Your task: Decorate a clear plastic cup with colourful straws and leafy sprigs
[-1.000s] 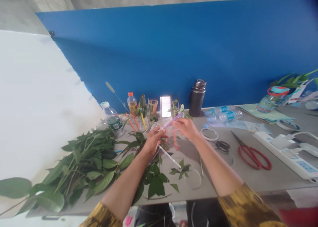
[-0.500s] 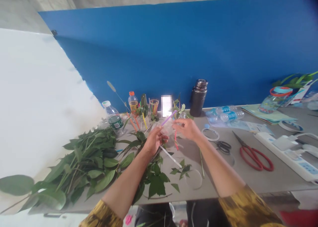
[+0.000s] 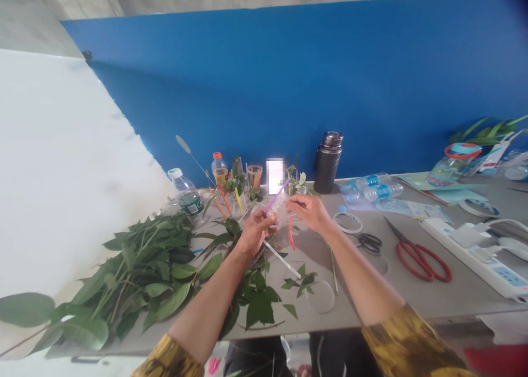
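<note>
**Our hands meet on a clear plastic piece (image 3: 277,210) near the back of the bench (image 3: 412,297)**

We hold the clear plastic piece in the air above the bench, left of its middle and nearer the back edge than the front. Our left hand (image 3: 256,233) is closed around its near side, while the fingertips of our right hand (image 3: 309,212) reach its other side. The hands are together on it, though we cannot tell whether the right one grips or only touches. A purple straw (image 3: 274,197) rises from the piece at a slant, and a red straw (image 3: 291,232) hangs just beneath it. A white strip (image 3: 281,259) lies below our left hand, on a spread of loose leaves (image 3: 258,301).

A large heap of leafy branches (image 3: 136,272) covers the bench's front-left corner. Along the back edge stand a water bottle (image 3: 187,197), a cup of straws (image 3: 254,176) and a dark thermos (image 3: 327,162). Two bottles (image 3: 371,190) lie beside the thermos. Toward the right end are black scissors (image 3: 370,243), red-handled scissors (image 3: 421,261) and, along the front edge, a power strip (image 3: 474,259).
</note>
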`<state>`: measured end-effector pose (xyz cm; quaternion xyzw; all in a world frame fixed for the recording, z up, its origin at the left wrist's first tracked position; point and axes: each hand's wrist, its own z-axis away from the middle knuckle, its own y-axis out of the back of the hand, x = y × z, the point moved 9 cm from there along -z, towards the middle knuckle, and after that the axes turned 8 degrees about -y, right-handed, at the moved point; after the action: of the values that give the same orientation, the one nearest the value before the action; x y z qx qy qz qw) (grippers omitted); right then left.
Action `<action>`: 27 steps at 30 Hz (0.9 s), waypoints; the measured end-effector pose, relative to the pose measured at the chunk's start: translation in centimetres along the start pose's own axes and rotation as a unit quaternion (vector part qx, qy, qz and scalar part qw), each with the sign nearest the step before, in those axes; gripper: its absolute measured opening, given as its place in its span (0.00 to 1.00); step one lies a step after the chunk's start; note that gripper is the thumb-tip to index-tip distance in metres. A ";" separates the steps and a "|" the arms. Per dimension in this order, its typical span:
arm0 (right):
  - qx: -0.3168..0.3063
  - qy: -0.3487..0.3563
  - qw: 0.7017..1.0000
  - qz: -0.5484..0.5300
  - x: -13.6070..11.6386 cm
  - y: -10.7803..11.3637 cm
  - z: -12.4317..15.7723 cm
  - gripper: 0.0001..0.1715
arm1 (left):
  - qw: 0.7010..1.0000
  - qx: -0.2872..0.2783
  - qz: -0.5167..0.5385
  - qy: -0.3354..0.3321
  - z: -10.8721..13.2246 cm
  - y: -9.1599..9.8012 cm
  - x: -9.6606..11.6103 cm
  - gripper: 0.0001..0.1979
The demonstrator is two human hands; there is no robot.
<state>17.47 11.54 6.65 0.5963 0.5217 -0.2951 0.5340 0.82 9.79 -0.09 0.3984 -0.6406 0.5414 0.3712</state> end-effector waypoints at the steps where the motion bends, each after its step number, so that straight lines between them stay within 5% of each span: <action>1: -0.002 0.006 1.000 0.002 -0.2 0.0 0.1 0.24 | 1.000 -0.003 -0.001 0.002 0.0 -0.1 0.1 0.24; 5: 0.010 0.025 0.999 -0.020 -1.3 0.8 0.6 0.31 | 1.000 -0.017 0.007 0.006 -0.1 -0.3 0.0 0.24; 12: 0.065 0.032 0.997 -0.007 -2.0 1.2 0.9 0.25 | 0.999 -0.051 0.006 -0.005 -0.2 -0.3 -0.5 0.38; 16: 0.114 0.056 0.992 -0.016 -2.7 2.0 1.3 0.24 | 0.997 -0.076 0.016 0.006 -0.1 -0.6 -0.6 0.35; 21: 0.111 0.062 0.992 -0.022 -2.4 2.2 1.3 0.24 | 0.995 0.030 -0.085 -0.038 -0.7 1.5 0.0 0.21; 24: 0.091 0.070 0.993 -0.020 -2.2 1.5 1.2 0.21 | 0.956 0.056 -0.263 -0.118 -0.6 2.0 1.6 0.08; 27: 0.089 0.075 0.993 -0.018 -2.1 1.2 1.1 0.18 | 0.871 0.026 -0.427 -0.242 0.2 0.5 3.7 0.10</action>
<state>18.30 9.97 8.64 0.6524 0.5427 -0.3045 0.4326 -1.20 9.25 3.05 0.7612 -0.4633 0.2332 0.3894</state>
